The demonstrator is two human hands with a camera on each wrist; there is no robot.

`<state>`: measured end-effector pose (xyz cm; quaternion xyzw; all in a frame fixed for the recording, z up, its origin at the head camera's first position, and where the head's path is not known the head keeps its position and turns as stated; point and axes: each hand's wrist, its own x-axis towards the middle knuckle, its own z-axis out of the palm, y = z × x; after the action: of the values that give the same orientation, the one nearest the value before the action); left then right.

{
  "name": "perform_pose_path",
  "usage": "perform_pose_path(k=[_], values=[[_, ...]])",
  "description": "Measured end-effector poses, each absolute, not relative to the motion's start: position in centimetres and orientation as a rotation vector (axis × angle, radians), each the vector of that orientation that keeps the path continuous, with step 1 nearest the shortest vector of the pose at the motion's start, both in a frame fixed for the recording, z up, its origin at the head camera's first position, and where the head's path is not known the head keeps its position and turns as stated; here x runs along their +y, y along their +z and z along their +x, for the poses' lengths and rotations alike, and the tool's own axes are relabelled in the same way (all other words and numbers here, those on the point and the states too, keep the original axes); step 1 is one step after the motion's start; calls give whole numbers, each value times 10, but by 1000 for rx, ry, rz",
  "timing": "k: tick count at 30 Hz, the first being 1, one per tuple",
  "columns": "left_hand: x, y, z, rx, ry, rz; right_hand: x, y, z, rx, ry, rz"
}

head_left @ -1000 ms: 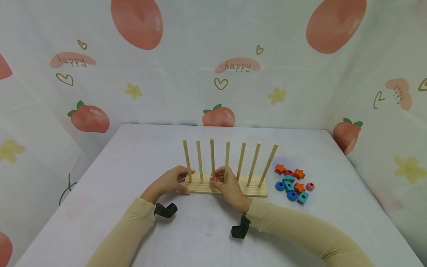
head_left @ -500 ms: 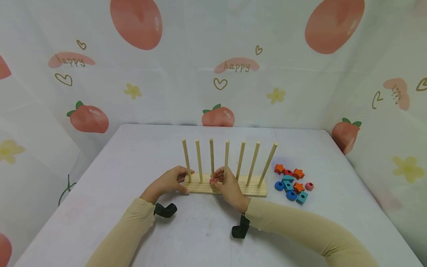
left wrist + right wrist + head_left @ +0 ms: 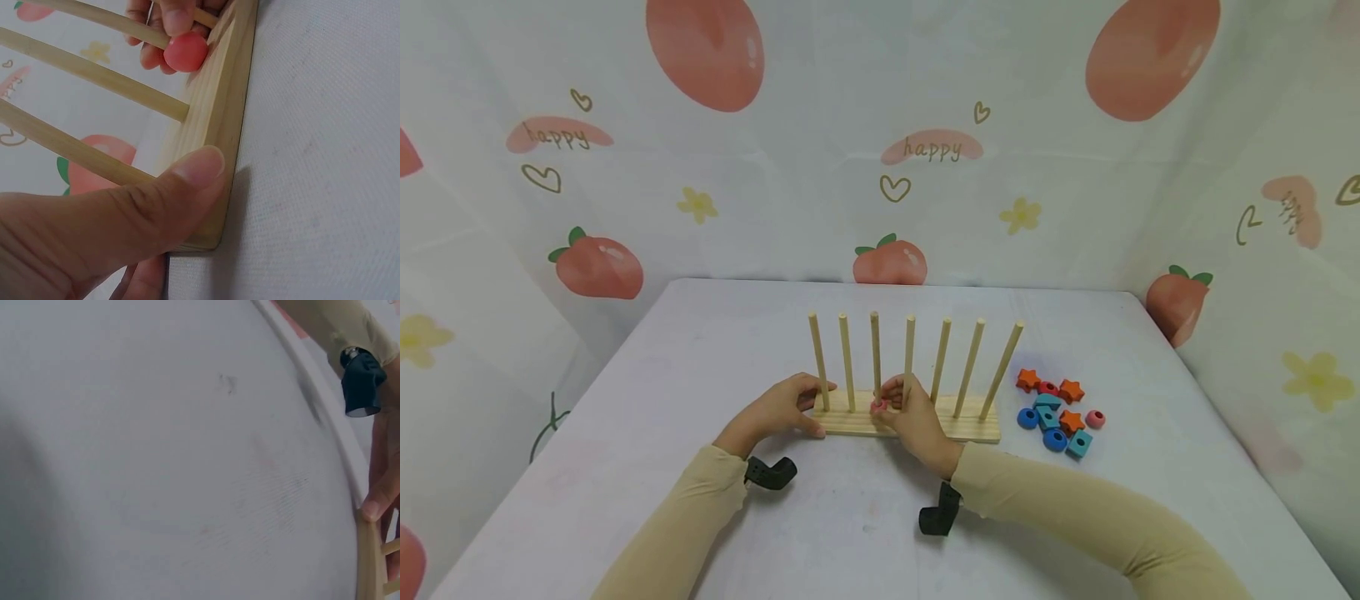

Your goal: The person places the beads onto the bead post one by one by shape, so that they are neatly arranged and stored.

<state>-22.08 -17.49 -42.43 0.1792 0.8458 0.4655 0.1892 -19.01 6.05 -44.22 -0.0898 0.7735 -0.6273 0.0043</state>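
A wooden base [image 3: 857,425] with a row of several upright pegs stands on the table. My left hand [image 3: 781,410] grips its left end, thumb on the front edge, as the left wrist view also shows. On the third peg [image 3: 876,354] from the left sits a pink bead [image 3: 186,52], low down by the base. My right hand [image 3: 921,427] pinches this bead between thumb and fingers, reaching in around the fourth peg [image 3: 910,350]. The bead is partly hidden by the fingers in the head view. In the right wrist view only the left hand and the base's end appear.
Right of the base lies a loose group of beads: orange stars [image 3: 1071,390], blue rounds [image 3: 1055,440], teal blocks [image 3: 1079,444], a red bead [image 3: 1048,388] and another pink bead [image 3: 1095,419]. A patterned cloth [image 3: 790,200] hangs behind the white table [image 3: 835,533].
The pink bead has slid slightly down the third peg with my right fingers on it. My left hand stays at the base's left end.
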Motion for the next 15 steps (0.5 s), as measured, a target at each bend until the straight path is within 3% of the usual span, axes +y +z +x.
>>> perform_pose_path(k=[6, 15], values=[[-175, -424, -221, 2390, 1302, 481, 62, -421, -189, 2301, -2070, -275], [-177, -426, -222, 2411, 1291, 493, 63, -345, -191, 2216, -2325, -533]])
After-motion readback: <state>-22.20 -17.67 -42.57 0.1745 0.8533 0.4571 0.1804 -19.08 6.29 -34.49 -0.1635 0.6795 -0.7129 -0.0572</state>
